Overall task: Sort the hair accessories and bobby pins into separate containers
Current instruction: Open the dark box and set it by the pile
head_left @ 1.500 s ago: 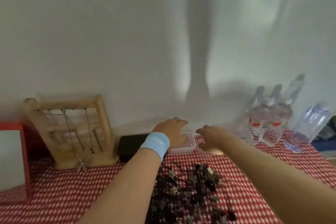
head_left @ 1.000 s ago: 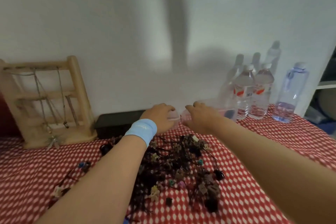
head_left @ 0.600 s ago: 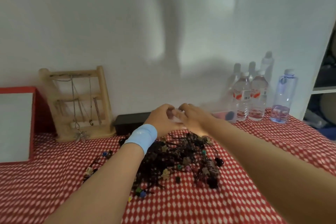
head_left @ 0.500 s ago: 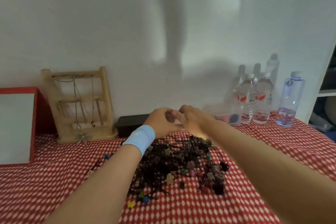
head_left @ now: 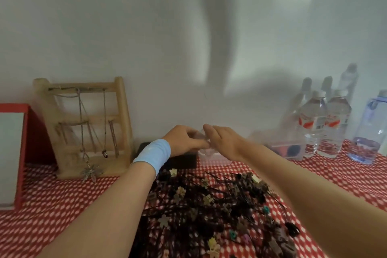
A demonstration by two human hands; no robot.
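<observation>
A tangled pile of dark hair ties, bobby pins and small coloured clips [head_left: 211,205] lies on the red-and-white checked tablecloth [head_left: 52,205], between my forearms. Beyond it, close to the wall, my left hand [head_left: 184,140], with a light blue wristband, and my right hand [head_left: 225,140] meet around a small clear plastic container [head_left: 204,148]. Both hands have their fingers curled on it; motion blur hides its shape. A second clear container [head_left: 287,146] with dark and red things inside stands to the right, beside the bottles.
A black box [head_left: 180,160] sits under my left wrist. At the left, a wooden jewellery rack [head_left: 88,125] with hanging necklaces leans by the wall next to a red-framed panel [head_left: 12,153]. Water bottles [head_left: 326,123] line the back right.
My hands, apart on two containers at first, have come together on one clear container near the wall. The other container now stands by the bottles. The camera has shifted.
</observation>
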